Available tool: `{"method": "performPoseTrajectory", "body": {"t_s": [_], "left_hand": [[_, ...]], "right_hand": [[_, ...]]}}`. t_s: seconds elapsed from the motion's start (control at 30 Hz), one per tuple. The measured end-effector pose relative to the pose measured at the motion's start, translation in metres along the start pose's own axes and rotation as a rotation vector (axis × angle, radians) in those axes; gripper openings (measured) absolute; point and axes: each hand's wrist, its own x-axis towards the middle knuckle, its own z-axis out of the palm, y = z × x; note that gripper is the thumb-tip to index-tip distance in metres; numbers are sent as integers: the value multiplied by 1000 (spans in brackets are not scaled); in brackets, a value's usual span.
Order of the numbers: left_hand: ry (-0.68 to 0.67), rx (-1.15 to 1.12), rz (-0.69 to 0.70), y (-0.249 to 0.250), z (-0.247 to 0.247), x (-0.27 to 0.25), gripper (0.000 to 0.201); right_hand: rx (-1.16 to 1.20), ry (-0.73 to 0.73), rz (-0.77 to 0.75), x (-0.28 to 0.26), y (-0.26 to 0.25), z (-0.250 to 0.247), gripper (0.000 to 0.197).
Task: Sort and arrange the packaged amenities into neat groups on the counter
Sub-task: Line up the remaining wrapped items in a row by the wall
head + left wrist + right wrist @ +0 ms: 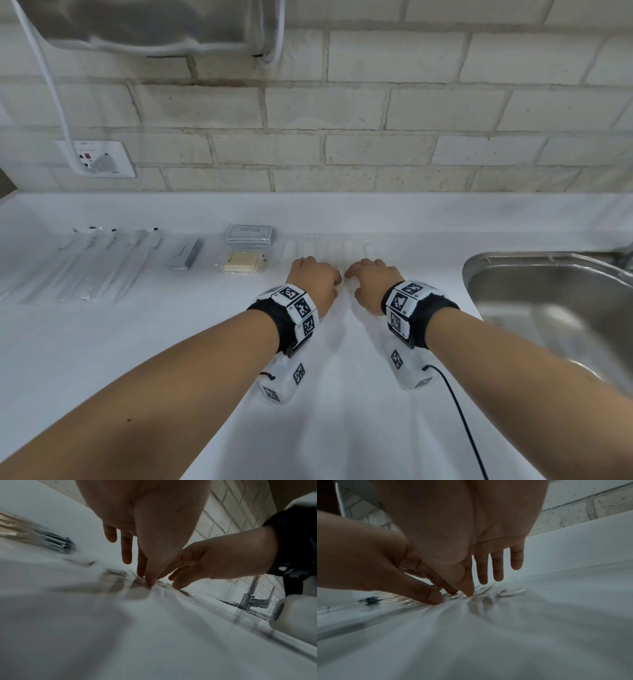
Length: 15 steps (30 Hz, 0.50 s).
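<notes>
On the white counter (171, 342) a row of clear packets with white contents (329, 248) lies ahead of both hands. My left hand (318, 275) and right hand (370, 274) meet at the near edge of that row, thumbs almost touching. In the left wrist view the left hand (147, 580) brings thumb and forefinger together on crinkled clear film (164, 585), with the other fingers straight and lifted. The right hand (467, 592) does the same on that film (453, 597), next to the left thumb (435, 599). Which packet each hand pinches is hidden.
Sorted along the back left are long clear sleeves (92, 263), a small grey box (185, 253), a stack of dark sachets (250, 234) and a clear pack with a yellowish block (241, 262). A steel sink (555, 308) and tap (252, 596) lie right. A wall socket (99, 159) holds a cable.
</notes>
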Motion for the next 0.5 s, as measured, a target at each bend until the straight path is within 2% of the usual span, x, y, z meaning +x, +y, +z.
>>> {"method": "performPoseTrajectory", "body": {"t_s": [0.13,0.27,0.5], "left_hand": [[28,-16,-4,0,2,-1,39],[-23,22,-14,-2,4,-1,28],[-17,67,-32,-5,3,-1,29]], "right_hand": [[-7,25,22,1,3,2,51],[-86,-7,18,4,3,3,41],[-64,-14,-3,5,-2,4,38]]}}
